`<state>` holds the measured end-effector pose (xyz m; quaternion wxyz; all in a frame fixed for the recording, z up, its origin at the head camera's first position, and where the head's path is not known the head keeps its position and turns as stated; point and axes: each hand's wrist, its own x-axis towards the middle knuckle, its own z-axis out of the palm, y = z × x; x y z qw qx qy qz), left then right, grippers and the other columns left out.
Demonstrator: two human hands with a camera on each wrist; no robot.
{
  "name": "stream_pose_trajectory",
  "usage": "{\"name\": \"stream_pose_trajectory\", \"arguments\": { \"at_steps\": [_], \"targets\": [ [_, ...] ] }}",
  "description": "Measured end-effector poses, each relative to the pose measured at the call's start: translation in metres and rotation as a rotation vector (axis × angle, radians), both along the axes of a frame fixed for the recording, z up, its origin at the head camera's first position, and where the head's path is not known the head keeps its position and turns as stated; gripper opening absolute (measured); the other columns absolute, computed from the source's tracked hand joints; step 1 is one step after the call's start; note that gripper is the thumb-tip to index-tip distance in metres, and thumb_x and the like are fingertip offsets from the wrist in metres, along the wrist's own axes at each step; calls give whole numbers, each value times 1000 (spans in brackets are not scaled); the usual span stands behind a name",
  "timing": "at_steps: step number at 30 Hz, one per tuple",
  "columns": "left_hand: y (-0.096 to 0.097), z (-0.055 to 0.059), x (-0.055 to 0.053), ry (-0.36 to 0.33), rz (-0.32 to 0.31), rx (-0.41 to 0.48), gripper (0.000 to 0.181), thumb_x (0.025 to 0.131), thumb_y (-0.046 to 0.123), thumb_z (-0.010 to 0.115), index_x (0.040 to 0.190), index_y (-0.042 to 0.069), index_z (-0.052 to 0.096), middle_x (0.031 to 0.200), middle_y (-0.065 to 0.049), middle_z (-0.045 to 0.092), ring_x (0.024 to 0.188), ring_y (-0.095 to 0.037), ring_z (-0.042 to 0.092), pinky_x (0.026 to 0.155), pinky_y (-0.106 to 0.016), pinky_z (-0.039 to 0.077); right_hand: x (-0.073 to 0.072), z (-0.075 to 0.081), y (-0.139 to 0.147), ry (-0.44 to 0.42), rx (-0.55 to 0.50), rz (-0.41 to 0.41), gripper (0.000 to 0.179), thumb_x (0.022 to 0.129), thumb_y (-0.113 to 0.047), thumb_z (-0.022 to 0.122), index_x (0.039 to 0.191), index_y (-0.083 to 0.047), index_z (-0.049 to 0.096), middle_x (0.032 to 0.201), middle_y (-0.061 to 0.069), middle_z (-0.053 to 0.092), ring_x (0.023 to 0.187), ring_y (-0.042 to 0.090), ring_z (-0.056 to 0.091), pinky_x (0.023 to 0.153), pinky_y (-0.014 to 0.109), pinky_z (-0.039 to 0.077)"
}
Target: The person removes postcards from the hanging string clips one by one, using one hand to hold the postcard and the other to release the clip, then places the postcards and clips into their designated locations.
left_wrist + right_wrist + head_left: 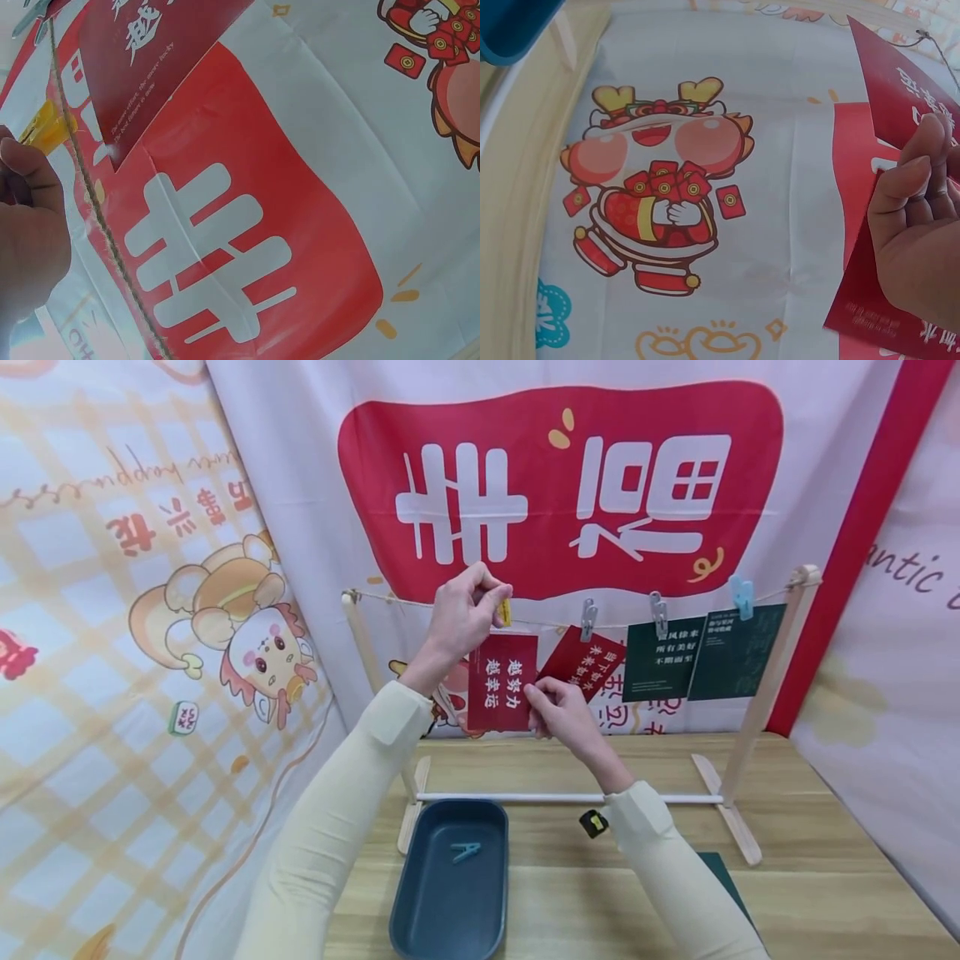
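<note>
One yellow clip (506, 612) at the string (112, 251) is pinched by the left hand (467, 610); below it, the right hand (564, 714) pinches a red card (498, 683).

sleeves (330, 827): long, pale cream | cuffs (399, 713): wide, plain | hands (462, 614): bare

The line (111, 244) is rough, fibrous twine. The yellow clip (49, 129) is smooth plastic, slightly translucent; the silver clips (588, 619) appear to be bright metal. The red card (502, 683) is smooth, matt paper stock. The frame (771, 677) is bare, matt wood. The tray (450, 910) is smooth plastic. The tabletop (555, 902) has a low-sheen, wood-grain surface. The backdrop (292, 410) is lightly creased cloth.
</note>
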<state>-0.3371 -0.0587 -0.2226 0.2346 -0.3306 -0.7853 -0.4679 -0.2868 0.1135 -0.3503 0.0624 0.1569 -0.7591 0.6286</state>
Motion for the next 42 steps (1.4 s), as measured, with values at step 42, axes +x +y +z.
{"name": "stream_pose_trajectory", "arguments": {
  "at_steps": [42],
  "targets": [
    [-57, -41, 29, -132, -218, -23, 42, 88, 13, 74, 125, 5, 57, 117, -12, 70, 101, -19, 73, 84, -28, 58, 18, -74, 58, -159, -111, -114, 44, 98, -46, 55, 88, -3, 51, 57, 1, 51, 48, 14, 53, 49, 27, 50]
  ]
}}
